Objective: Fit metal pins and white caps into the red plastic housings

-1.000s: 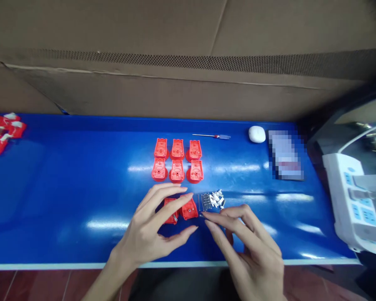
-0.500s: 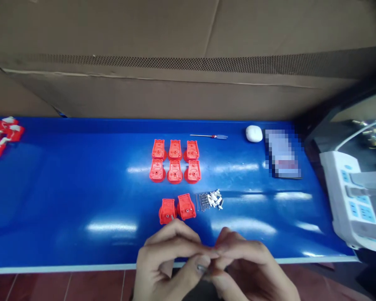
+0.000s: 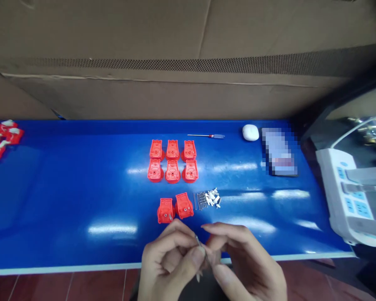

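The left hand pinches a thin metal pin between thumb and forefinger, its upper end poking out above the grip. The right hand is loosely curled just beside it, thumb and forefinger well apart; whether any of its fingers grips something cannot be told.

The likeliest mishap is a drop. The pin is narrow and smooth, held only by fingertips over the near edge of the table, so a slight slip could send it down to the floor. A bump from the right fingers could also tilt it. Beyond the left fingertips stand two red cases, the left one and the right one; a knuckle brushing the nearer edge of the left case might shift the small metal bit there. A careless sweep of the right hand could scatter the row of pins and the white pieces ahead of it.

A pale tip shows beneath the left thumb, but whether it joins the pin is unclear. The right hand's inner fingers are partly hidden, and both wrists are cut off.
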### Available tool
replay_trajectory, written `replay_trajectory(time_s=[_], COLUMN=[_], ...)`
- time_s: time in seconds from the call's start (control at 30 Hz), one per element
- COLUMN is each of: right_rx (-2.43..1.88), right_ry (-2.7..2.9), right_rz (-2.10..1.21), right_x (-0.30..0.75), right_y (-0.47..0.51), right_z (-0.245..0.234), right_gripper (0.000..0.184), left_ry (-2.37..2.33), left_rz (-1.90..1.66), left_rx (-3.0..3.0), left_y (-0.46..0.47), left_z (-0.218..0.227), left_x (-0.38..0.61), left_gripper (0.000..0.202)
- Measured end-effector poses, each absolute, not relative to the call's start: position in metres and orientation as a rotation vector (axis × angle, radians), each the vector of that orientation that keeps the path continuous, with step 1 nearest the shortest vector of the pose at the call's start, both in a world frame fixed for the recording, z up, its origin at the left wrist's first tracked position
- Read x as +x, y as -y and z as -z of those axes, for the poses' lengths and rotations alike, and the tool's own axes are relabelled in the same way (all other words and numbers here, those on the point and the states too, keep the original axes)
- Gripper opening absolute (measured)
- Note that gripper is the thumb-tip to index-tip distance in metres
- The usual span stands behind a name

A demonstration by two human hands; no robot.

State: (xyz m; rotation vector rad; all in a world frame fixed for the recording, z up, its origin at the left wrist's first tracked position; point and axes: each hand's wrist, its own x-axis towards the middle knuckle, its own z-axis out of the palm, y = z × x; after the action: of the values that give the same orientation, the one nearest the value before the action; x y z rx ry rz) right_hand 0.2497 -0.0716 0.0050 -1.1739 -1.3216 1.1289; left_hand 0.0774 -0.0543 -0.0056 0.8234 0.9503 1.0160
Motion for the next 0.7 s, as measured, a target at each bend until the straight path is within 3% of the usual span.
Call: replay_trajectory(time_s=[0.13,0.7], right_rx=[-1.302,-1.155], right_ry=[1.426,1.453], right_rz=[-1.288,-1.495], right_x=[0.266,0.282], right_y=[0.068,0.046], right_z=[-0.006,-0.005], right_gripper=[0.053,0.044], left_ry=[-0.959,-0.961], left_rz=[-0.907,-0.788], left_rx=[0.662,0.523], left_y=[0.055,0.056], left_z=[0.002,0.01], left_x=[0.077,0.078], left_gripper=[0.026,0.032])
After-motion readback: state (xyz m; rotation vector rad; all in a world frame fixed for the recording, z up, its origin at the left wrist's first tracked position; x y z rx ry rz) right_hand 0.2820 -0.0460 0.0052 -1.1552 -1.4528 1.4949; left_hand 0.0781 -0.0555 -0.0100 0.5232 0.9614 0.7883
